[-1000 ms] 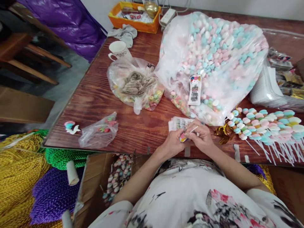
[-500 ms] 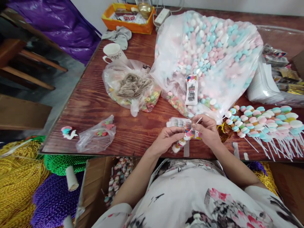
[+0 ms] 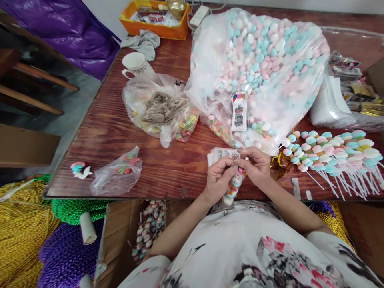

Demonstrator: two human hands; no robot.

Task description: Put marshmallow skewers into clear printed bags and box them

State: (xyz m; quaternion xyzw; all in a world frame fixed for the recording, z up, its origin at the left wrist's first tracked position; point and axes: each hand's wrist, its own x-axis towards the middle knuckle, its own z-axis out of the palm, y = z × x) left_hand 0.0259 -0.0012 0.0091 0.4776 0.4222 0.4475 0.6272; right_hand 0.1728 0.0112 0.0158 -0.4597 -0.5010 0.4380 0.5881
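Close to the table's front edge, my left hand (image 3: 221,176) and my right hand (image 3: 255,163) meet, fingertips pinched together at the upper end of a candy skewer (image 3: 234,187) in a clear printed bag. White, yellow and pink pieces show through the bag, which slants down towards my lap. My fingers hide its top and the stick. Just behind my left hand is a stack of printed bags (image 3: 221,153). To the right of my right hand are gold ties (image 3: 279,163) and a pile of marshmallow skewers (image 3: 333,151) with white sticks towards me.
A large bag of marshmallows (image 3: 258,60) fills the table's back middle, with a printed packet (image 3: 239,112) on it. Left of it are a bag of gummies (image 3: 138,116), a mug (image 3: 136,66) and an orange box (image 3: 156,30). A plastic-lined bin (image 3: 333,116) stands at right.
My hands have drawn closer together at the bag's top. The white stick end that jutted from my right fingers is now out of sight, and the bag hangs more steeply.
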